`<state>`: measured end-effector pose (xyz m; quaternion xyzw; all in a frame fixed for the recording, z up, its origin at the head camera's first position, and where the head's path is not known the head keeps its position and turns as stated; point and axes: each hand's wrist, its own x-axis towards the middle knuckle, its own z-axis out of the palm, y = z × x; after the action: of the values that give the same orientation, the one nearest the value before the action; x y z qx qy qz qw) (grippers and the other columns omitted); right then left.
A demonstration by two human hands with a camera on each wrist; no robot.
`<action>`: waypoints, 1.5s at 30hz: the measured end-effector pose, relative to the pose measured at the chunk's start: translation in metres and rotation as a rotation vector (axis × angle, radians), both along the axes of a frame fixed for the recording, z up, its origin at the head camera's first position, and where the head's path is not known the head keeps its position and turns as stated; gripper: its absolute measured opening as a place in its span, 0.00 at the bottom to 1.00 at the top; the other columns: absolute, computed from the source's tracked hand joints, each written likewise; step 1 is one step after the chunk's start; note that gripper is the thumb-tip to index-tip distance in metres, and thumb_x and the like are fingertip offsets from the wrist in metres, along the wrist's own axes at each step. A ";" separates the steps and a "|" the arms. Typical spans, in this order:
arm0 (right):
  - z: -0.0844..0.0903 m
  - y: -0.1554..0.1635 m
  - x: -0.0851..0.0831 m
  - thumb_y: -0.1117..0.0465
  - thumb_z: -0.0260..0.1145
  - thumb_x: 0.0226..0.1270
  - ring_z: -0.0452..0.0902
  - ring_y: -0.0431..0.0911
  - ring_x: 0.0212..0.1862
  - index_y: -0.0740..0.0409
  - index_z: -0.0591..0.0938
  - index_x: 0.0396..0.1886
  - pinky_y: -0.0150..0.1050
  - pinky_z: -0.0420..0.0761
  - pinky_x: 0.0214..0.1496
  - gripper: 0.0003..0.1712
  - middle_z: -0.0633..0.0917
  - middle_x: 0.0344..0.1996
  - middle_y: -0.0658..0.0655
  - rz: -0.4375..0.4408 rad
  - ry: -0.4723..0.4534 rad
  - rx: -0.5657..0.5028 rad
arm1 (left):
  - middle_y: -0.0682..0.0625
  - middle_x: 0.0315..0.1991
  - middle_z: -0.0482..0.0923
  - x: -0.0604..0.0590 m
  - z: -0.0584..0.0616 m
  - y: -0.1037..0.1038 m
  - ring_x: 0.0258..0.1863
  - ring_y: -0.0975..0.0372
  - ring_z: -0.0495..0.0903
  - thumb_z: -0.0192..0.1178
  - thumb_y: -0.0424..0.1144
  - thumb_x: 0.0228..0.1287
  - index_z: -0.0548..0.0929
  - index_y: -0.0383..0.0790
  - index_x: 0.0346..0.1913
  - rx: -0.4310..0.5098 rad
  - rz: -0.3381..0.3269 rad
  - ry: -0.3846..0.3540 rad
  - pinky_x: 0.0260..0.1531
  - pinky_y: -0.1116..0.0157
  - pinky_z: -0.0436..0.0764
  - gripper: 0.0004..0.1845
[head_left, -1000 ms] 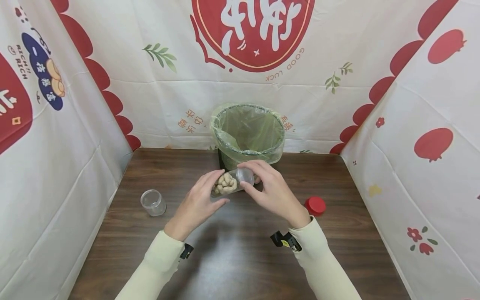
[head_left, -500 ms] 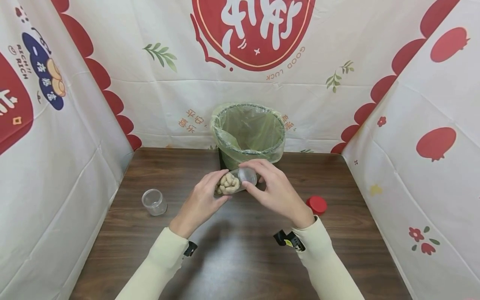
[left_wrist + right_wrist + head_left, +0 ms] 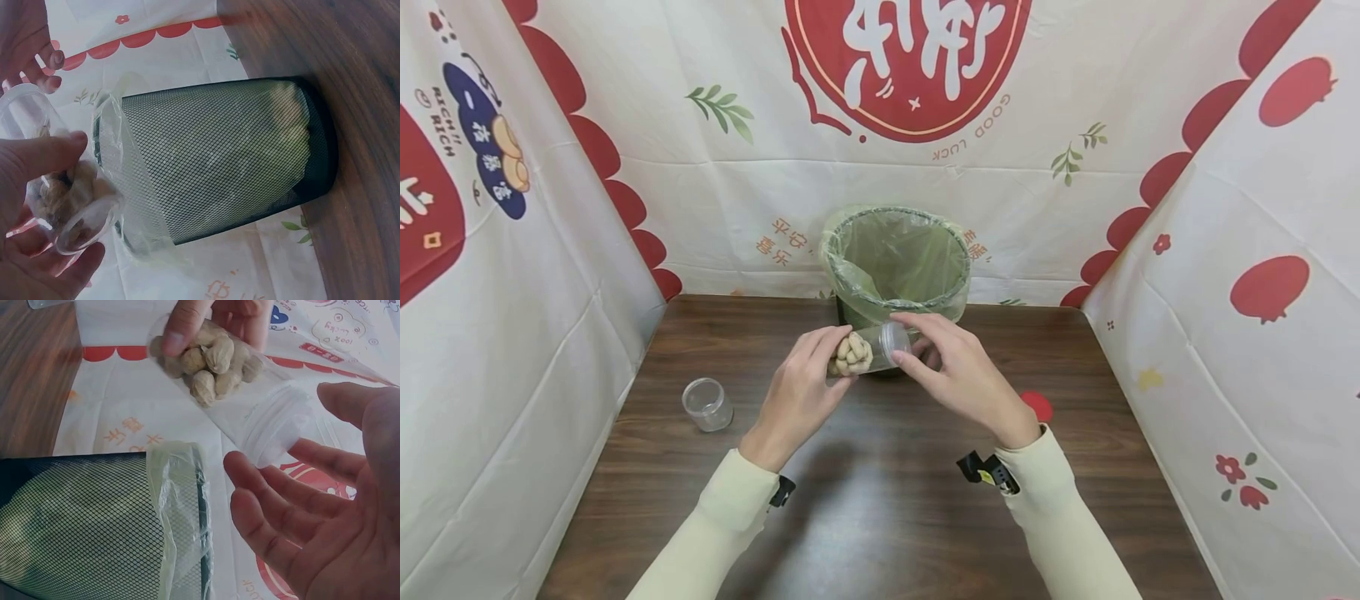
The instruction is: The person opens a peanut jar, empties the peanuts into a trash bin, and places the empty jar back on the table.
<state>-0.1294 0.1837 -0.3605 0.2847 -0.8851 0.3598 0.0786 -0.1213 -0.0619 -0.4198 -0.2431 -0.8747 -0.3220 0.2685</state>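
A clear plastic jar (image 3: 871, 348) of peanuts (image 3: 852, 356) lies tilted on its side in the air, just in front of the bin (image 3: 842, 271). My left hand (image 3: 808, 379) grips the jar's closed end, where the peanuts (image 3: 212, 359) are bunched. The jar's open mouth (image 3: 275, 434) points at my right hand (image 3: 943, 367), which is spread with straight fingers beside the mouth. In the left wrist view the jar (image 3: 69, 200) hangs close to the bin's lined rim (image 3: 115, 162).
The black mesh bin (image 3: 219, 156) with a green liner stands at the back middle of the brown table (image 3: 880, 500). A small empty clear jar (image 3: 706, 405) stands at the left. A red lid (image 3: 1037, 406) lies at the right, partly behind my right wrist. Printed cloth walls surround the table.
Both hands have carried the peanut jar away from me, up toward the bin's rim. My right hand's fingers have loosened around the jar's mouth.
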 end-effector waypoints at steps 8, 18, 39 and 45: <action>-0.001 -0.004 -0.002 0.54 0.73 0.77 0.83 0.38 0.36 0.48 0.79 0.74 0.39 0.87 0.40 0.29 0.86 0.47 0.50 -0.024 0.014 0.005 | 0.40 0.61 0.84 0.001 0.003 0.002 0.62 0.48 0.83 0.83 0.25 0.51 0.82 0.34 0.67 -0.036 0.041 0.089 0.66 0.52 0.84 0.37; 0.002 0.000 -0.002 0.57 0.75 0.74 0.80 0.39 0.40 0.51 0.81 0.71 0.37 0.85 0.42 0.28 0.85 0.56 0.51 0.041 0.085 0.030 | 0.40 0.62 0.84 0.002 0.002 0.005 0.63 0.48 0.83 0.83 0.27 0.53 0.82 0.34 0.69 0.002 0.009 -0.011 0.65 0.52 0.85 0.38; 0.013 0.005 -0.005 0.52 0.73 0.77 0.89 0.38 0.43 0.53 0.81 0.71 0.42 0.89 0.45 0.28 0.88 0.60 0.51 0.024 -0.043 0.066 | 0.43 0.62 0.84 0.007 0.000 0.013 0.64 0.50 0.83 0.82 0.26 0.51 0.81 0.36 0.68 0.037 0.011 -0.026 0.65 0.54 0.84 0.38; 0.015 0.003 -0.005 0.52 0.74 0.76 0.84 0.37 0.38 0.54 0.83 0.68 0.40 0.87 0.42 0.26 0.88 0.51 0.47 0.034 -0.033 0.097 | 0.43 0.62 0.84 0.008 -0.002 0.012 0.63 0.50 0.83 0.82 0.27 0.52 0.82 0.37 0.68 0.040 0.014 -0.037 0.65 0.54 0.85 0.38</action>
<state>-0.1344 0.1870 -0.3456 0.2974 -0.8975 0.3225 0.0440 -0.1138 -0.0502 -0.4218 -0.2255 -0.8746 -0.3421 0.2593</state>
